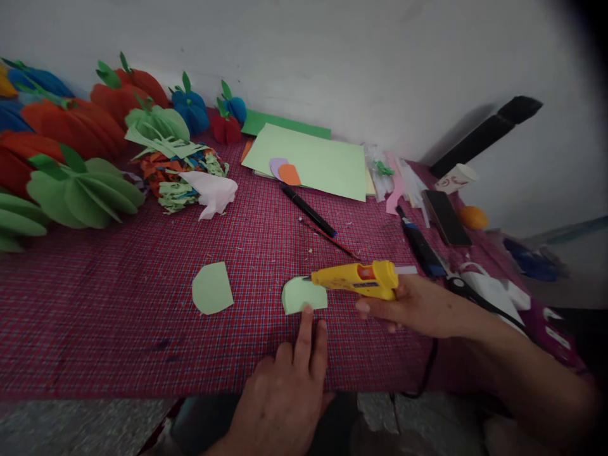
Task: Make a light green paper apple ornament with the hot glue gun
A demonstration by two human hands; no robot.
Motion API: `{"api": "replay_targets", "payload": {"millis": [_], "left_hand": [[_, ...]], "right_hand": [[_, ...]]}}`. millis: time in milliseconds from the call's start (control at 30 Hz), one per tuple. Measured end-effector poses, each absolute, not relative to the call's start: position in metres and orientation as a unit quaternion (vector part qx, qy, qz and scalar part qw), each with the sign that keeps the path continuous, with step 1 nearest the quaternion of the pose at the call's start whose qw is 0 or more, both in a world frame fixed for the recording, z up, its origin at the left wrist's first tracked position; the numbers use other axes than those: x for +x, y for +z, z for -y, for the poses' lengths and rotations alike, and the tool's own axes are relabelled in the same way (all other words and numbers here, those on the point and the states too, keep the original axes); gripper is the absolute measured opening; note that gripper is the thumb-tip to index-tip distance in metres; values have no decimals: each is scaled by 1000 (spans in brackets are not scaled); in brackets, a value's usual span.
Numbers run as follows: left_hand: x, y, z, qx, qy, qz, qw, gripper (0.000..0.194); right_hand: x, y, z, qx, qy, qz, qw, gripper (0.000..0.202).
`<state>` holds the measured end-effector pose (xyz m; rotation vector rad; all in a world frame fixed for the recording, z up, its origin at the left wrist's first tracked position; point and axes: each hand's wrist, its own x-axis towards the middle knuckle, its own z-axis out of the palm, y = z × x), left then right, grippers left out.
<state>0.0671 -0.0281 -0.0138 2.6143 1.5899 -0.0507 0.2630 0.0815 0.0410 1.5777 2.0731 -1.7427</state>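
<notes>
The right hand [422, 307] is closed around the handle of the yellow glue gun [358, 278], the landmark for all positions below. The glue gun points left, its nozzle at the far edge of a pale green paper cutout [304, 294]; whether the nozzle touches the paper cannot be determined. The left hand [287, 389], near and to the left of the glue gun, is palm down with the index finger extended, its fingertip on the near edge of that cutout; it grips nothing. The cutout lies flat on the cloth-covered counter [118, 310]. A second pale green cutout [212, 289] lies farther left of the glue gun, apart from the first. Beyond the glue gun are a thin dark stick [332, 239] and a black pen [308, 210]. Farther beyond lies a large pale green sheet [313, 158], with a purple cutout [277, 167] and an orange cutout [289, 175] on its near left part. Right of and beyond the glue gun are a smartphone [446, 217], a paper cup [456, 178] and an orange round object [474, 217]. At far left, beyond the glue gun, stand red, green and blue folded-paper pumpkins [88, 193], beside a heap of paper scraps [178, 177].
</notes>
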Motion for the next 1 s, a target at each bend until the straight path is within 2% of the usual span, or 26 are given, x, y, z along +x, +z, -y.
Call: {"api": "replay_targets", "payload": {"millis": [267,567,1000], "left_hand": [[69,-10,28,849,-24,-526,42,67],[69,-9,27,847,-25,-528,51,66],[69,-8,27,850,-30,-524,44,65]], "right_hand": [[262,46,-79,505,-547,-668,1,35],[246,49,-81,495,-547,-675,16,42],[271,48,-79,523,-544,-656,8,34]]}}
